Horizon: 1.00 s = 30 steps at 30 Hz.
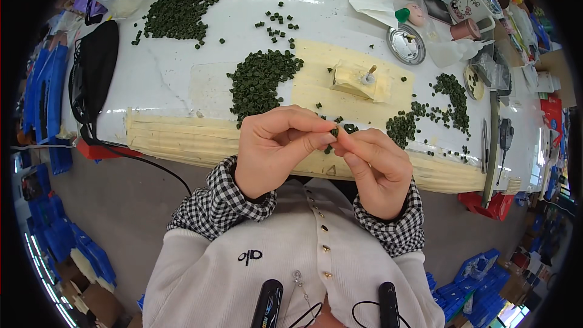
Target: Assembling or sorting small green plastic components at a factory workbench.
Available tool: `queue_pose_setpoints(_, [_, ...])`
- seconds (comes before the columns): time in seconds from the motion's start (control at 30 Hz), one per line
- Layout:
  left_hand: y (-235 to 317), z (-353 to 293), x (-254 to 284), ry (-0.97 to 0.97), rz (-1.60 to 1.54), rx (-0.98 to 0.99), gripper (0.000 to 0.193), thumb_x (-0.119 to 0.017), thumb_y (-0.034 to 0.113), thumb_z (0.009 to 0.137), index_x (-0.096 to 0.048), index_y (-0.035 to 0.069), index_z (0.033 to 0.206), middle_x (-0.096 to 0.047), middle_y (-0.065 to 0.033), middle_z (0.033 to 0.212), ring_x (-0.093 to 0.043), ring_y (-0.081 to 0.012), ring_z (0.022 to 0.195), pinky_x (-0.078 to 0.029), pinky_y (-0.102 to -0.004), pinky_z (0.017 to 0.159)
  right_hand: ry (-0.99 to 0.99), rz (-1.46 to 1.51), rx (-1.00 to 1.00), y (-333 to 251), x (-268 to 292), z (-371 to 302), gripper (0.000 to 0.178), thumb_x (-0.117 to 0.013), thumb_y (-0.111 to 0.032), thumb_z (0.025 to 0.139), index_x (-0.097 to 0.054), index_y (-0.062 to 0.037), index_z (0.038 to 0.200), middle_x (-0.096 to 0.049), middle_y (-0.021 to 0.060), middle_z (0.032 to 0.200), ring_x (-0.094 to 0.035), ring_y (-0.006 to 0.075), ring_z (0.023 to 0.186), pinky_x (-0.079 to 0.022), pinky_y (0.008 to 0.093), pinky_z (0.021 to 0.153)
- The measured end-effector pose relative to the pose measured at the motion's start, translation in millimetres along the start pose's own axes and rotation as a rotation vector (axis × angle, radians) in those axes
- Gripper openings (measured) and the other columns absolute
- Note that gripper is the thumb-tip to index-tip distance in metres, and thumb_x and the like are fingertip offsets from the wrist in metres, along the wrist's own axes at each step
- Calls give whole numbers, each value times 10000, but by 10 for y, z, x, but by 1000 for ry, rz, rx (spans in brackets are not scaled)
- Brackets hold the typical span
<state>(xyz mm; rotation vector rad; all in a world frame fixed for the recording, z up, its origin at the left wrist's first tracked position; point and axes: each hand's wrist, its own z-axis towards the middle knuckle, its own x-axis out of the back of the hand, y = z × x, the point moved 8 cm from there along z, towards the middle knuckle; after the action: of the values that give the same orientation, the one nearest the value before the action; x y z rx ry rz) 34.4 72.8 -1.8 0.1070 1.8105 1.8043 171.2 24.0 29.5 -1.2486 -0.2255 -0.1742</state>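
Note:
My left hand [276, 149] pinches a small dark green part [334, 132] between thumb and forefinger, above the table's near edge. From the other side, my right hand [379, 167] meets it, its fingertips closed against the same part. What exactly the right fingers grip is too small to make out. Just beyond my hands lies a heap of the same small dark green parts [258, 82]. A tape-wrapped block [358, 82] with an upright pin [370, 73] stands on a yellowish sheet [310, 94]. Smaller piles of the parts [401, 129] lie to its right.
A larger pile of green parts [182, 12] spreads at the far left, near a black pouch [97, 67]. On the right are a round metal tin [405, 44], a pink thread spool [464, 29], tweezers [484, 143] and a dark slim tool [505, 140]. Yellow tape covers the near edge [176, 136].

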Motion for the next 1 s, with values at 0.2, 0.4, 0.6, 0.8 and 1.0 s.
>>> queue_pose_setpoints(0.2, [-17,-5,-6,-14,-19,21,167,-622,-91,835,-670,-45,989,-661,-115,929,-638,-144,845,-529,-249,763,-45,-39,44,-21,10,-3,301,-624,44,832,-654,1,1129,-658,123,936,-623,190,796,-499,256,692])
queue_pose_setpoints(0.4, [2,-14,-11,-16,2,14,174,-628,-89,831,-672,-44,993,-663,-113,921,-639,-140,830,-531,-245,751,-47,-41,57,-12,9,-18,304,-633,44,826,-658,-7,1125,-656,119,931,-621,189,770,-500,253,670])
queue_pose_setpoints(0.6, [-32,-29,1,-21,-10,55,164,-631,-86,830,-670,-51,985,-665,-118,917,-639,-140,825,-532,-245,747,-51,-76,88,-24,2,-27,309,-647,45,815,-664,-14,1118,-654,110,918,-614,188,748,-496,254,649])
queue_pose_setpoints(0.8, [-94,-50,24,-10,-25,91,152,-632,-83,832,-669,-55,977,-665,-116,925,-638,-141,837,-531,-242,747,-39,-154,141,-53,-12,-32,309,-658,48,799,-668,-15,1101,-651,108,894,-610,187,732,-491,257,634])
queue_pose_setpoints(1.0, [-59,-63,72,20,276,77,152,-677,-48,805,-686,-29,955,-673,-101,900,-625,-116,781,-510,-222,703,160,-290,36,58,294,-37,196,-655,64,776,-665,11,964,-644,125,853,-613,218,697,-489,277,625])
